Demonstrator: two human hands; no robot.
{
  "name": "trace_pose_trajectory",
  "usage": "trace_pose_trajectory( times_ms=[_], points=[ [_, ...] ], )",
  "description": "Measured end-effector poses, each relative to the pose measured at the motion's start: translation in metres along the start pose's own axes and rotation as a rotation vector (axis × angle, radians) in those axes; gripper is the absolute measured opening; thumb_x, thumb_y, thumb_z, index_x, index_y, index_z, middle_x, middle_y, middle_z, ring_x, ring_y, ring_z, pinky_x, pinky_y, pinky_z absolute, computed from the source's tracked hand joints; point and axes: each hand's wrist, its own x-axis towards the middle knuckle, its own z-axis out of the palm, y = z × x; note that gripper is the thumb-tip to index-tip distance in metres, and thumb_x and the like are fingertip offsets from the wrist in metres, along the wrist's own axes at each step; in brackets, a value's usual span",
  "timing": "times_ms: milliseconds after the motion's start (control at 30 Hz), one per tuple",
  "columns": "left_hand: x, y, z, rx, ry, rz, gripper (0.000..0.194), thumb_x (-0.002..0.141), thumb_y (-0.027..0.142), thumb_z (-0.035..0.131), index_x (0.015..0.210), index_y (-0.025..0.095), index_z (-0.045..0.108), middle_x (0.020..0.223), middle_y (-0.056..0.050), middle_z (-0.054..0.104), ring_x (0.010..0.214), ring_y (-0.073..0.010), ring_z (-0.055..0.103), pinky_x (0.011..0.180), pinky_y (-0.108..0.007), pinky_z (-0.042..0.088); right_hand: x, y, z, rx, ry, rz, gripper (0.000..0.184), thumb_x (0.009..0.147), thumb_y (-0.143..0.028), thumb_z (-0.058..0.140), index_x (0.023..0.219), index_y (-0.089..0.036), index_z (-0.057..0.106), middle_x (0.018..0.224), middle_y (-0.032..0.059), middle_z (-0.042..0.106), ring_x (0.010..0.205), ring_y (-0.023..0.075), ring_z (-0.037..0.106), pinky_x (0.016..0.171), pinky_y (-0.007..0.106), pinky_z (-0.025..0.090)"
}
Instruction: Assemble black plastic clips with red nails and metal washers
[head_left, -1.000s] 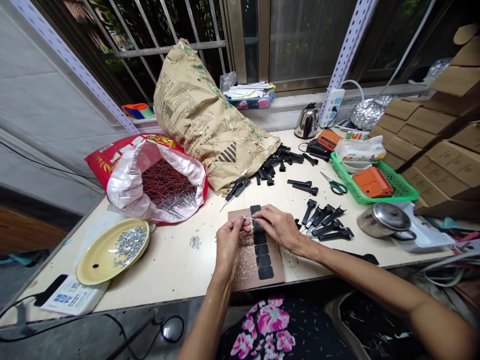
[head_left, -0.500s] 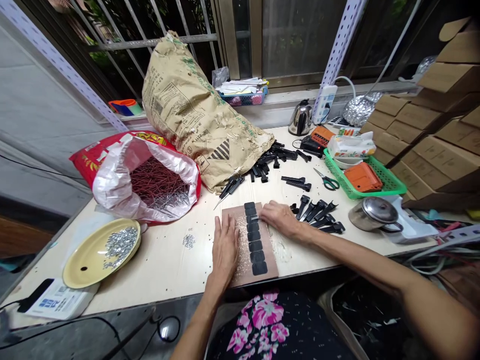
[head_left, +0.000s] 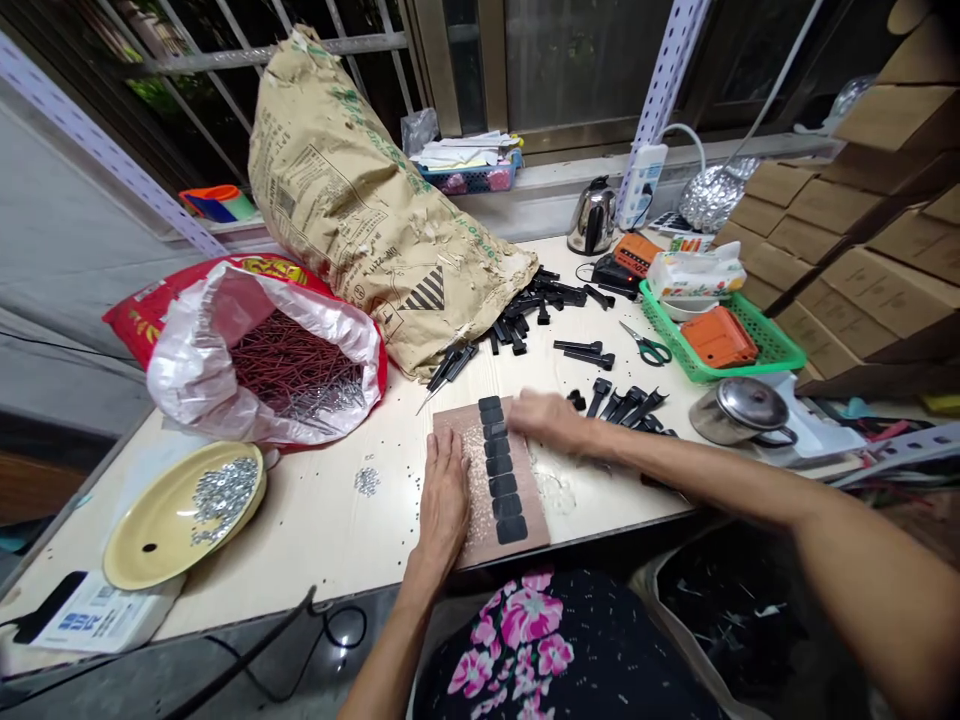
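Observation:
A brown board (head_left: 532,515) lies at the table's front edge, with one column of several flat black pieces (head_left: 503,480) on it. Pale specks cover the strip left of that column. My left hand (head_left: 444,495) rests flat along the board's left side, fingers straight and holding nothing. Over the upper right part of the board, my right hand (head_left: 547,422) is closed and smeared by motion. A small greyish thing shows at its fingertips by the upper black pieces, too blurred to name. Right of this hand lie loose black plastic parts (head_left: 630,405).
Left are a red sack (head_left: 180,300) of dark red screws and a yellow dish (head_left: 124,540) of small metal pieces. A paper sack (head_left: 360,220) leans at the window. Scissors (head_left: 651,348), a green basket (head_left: 679,350), a metal mug (head_left: 739,415) and cardboard boxes (head_left: 862,230) stand right.
The view has shifted slightly, so the table sits further left. My right hand has blurred with motion at the upper black pieces. My left hand keeps its place on the board.

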Motion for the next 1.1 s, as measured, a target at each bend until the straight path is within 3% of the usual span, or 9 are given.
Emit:
trace_pose_trajectory(
  times_ms=[33,67,167,200,300,433,600,800,1100],
  points=[
    [0.0,0.0,0.0,0.01,-0.002,0.004,0.045,0.094,0.03,0.033,0.135,0.016,0.044,0.148,-0.011,0.033,0.14,-0.0267,0.012,0.113,-0.051,0.021,0.001,0.001,-0.001,-0.007,0.025,0.051,0.032,0.097,-0.013,0.027,0.088,-0.015,0.058,0.076,0.0007,0.054,0.071,0.0111,0.047,0.056,0.022,0.041],
    [0.0,0.0,0.001,0.024,-0.005,0.01,0.045,0.094,0.029,0.033,0.135,0.015,0.043,0.148,-0.011,0.033,0.14,-0.0265,0.012,0.112,-0.051,0.022,0.001,0.001,-0.002,-0.003,0.027,0.004,0.032,0.097,-0.011,0.028,0.086,-0.015,0.058,0.075,0.0002,0.053,0.071,0.0107,0.047,0.056,0.021,0.041],
    [-0.001,0.0,0.001,0.08,-0.019,0.028,0.046,0.095,0.029,0.03,0.136,0.011,0.042,0.148,-0.014,0.032,0.141,-0.0256,0.011,0.113,-0.049,0.023,0.0,0.001,0.0,0.015,-0.025,-0.315,0.028,0.095,-0.009,0.031,0.084,-0.016,0.056,0.078,-0.0005,0.054,0.074,0.0104,0.048,0.057,0.02,0.042],
    [-0.001,0.0,0.001,0.098,-0.02,0.03,0.046,0.095,0.028,0.029,0.136,0.009,0.041,0.148,-0.014,0.032,0.141,-0.0254,0.01,0.113,-0.048,0.023,0.0,0.002,0.001,0.019,-0.026,-0.302,0.028,0.095,-0.009,0.031,0.084,-0.015,0.055,0.078,-0.0004,0.054,0.072,0.0102,0.047,0.055,0.02,0.042],
    [-0.001,0.001,0.002,0.13,-0.017,0.029,0.046,0.096,0.028,0.029,0.135,0.009,0.041,0.148,-0.014,0.032,0.141,-0.0246,0.009,0.114,-0.047,0.022,0.001,0.008,0.006,0.06,-0.016,-0.046,0.029,0.096,-0.01,0.028,0.086,-0.013,0.055,0.072,-0.0004,0.051,0.063,0.0095,0.045,0.048,0.019,0.04],
    [-0.001,0.001,0.002,0.151,-0.019,0.035,0.046,0.096,0.028,0.028,0.136,0.009,0.041,0.147,-0.014,0.033,0.141,-0.0247,0.009,0.113,-0.048,0.023,0.002,0.015,0.014,0.123,-0.043,-0.066,0.027,0.097,-0.013,0.031,0.087,-0.016,0.056,0.077,-0.0005,0.053,0.067,0.009,0.046,0.05,0.017,0.042],
    [-0.001,0.0,0.003,0.157,-0.011,0.046,0.046,0.096,0.028,0.029,0.135,0.008,0.041,0.147,-0.015,0.033,0.141,-0.0256,0.009,0.113,-0.048,0.023,0.0,0.014,0.014,0.118,0.039,0.066,0.023,0.096,-0.021,0.039,0.087,-0.014,0.059,0.104,0.0065,0.054,0.084,0.0119,0.049,0.054,0.019,0.039],
    [-0.002,0.001,0.003,0.184,-0.009,0.061,0.046,0.096,0.027,0.029,0.134,0.006,0.043,0.146,-0.017,0.035,0.14,-0.0268,0.009,0.113,-0.048,0.024,-0.006,0.002,0.021,0.074,0.046,0.085,0.027,0.097,-0.031,0.04,0.089,-0.018,0.063,0.086,0.0035,0.055,0.083,0.0146,0.046,0.06,0.024,0.034],
    [-0.003,-0.002,0.007,0.179,-0.006,0.063,0.046,0.096,0.026,0.028,0.135,0.007,0.041,0.147,-0.016,0.032,0.141,-0.0267,0.009,0.113,-0.049,0.024,0.0,-0.001,0.022,0.13,0.069,0.192,0.022,0.096,-0.025,0.042,0.091,-0.016,0.062,0.086,0.004,0.058,0.081,0.0139,0.047,0.062,0.023,0.035]
  ],
)
